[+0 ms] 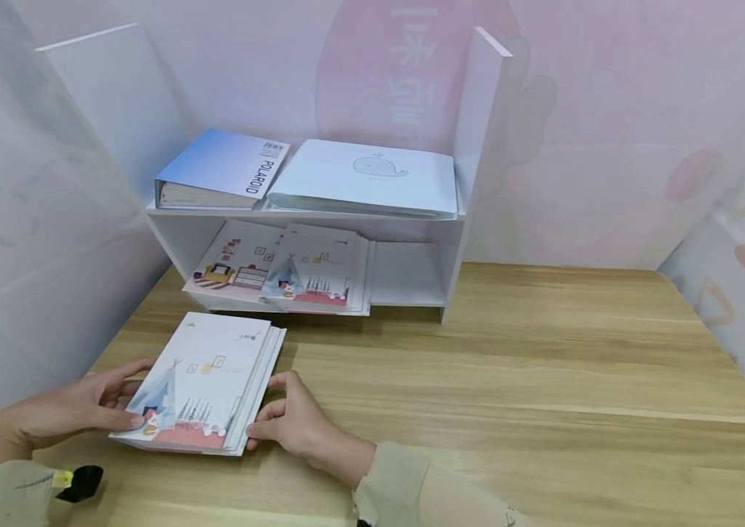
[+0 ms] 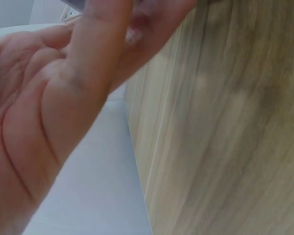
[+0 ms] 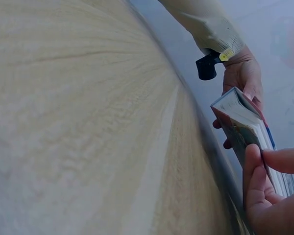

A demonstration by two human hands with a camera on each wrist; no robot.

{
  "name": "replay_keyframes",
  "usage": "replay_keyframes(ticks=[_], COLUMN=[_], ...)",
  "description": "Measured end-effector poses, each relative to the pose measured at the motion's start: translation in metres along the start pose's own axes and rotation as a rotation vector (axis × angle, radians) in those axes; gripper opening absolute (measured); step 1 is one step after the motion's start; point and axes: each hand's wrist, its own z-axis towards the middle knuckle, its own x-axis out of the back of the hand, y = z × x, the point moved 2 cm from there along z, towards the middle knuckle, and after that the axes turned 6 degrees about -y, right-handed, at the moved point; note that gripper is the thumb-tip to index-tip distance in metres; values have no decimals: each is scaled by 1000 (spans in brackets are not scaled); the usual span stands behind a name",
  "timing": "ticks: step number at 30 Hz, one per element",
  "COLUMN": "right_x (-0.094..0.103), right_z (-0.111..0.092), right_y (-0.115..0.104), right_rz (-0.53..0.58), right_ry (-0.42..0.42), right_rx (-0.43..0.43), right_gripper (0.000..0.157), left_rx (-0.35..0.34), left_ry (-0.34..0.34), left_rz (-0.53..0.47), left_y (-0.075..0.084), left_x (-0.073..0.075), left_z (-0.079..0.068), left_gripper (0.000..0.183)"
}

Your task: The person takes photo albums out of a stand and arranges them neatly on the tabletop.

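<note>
A white photo album (image 1: 208,380), its cover printed with a blue tent and a red rug, is held between both hands near the table's front left. My left hand (image 1: 85,410) grips its left edge, thumb on the cover and some fingers underneath. At the opposite edge my right hand (image 1: 300,421) pinches the album between thumb and fingers. The right wrist view shows the album (image 3: 237,122) tilted, its page edges visible, with the left hand (image 3: 242,76) on the far side. In the left wrist view the left hand (image 2: 63,93) hides nearly all of the album.
A white two-tier shelf (image 1: 484,110) stands at the back of the wooden table (image 1: 544,380). On top lie a blue POLAROID binder (image 1: 221,165) and a pale whale album (image 1: 366,176). Below are a furniture-print album (image 1: 241,263) and a similar tent-print album (image 1: 316,267).
</note>
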Motion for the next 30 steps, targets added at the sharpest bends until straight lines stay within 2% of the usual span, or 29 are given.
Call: replay_keyframes(ticks=[4, 11, 18, 23, 26, 30], right_x=[-2, -3, -5, -7, -8, -7], right_z=[0, 1, 1, 3, 4, 4], right_y=[2, 6, 7, 5, 5, 7], right_rz=[1, 21, 33, 16, 8, 0], right_ry=[9, 1, -5, 7, 12, 19], right_rx=[-24, -35, -38, -23, -19, -17], right_gripper=[55, 55, 56, 54, 53, 54], left_rx=[22, 23, 28, -1, 7, 18], left_ry=[-1, 32, 27, 19, 16, 37], left_rz=[-39, 51, 33, 35, 36, 80], left_y=[-2, -5, -7, -7, -6, -3], left_x=[-2, -5, -8, -5, -4, -3], left_z=[1, 3, 4, 3, 3, 7], left_gripper=[75, 88, 90, 89, 88, 86])
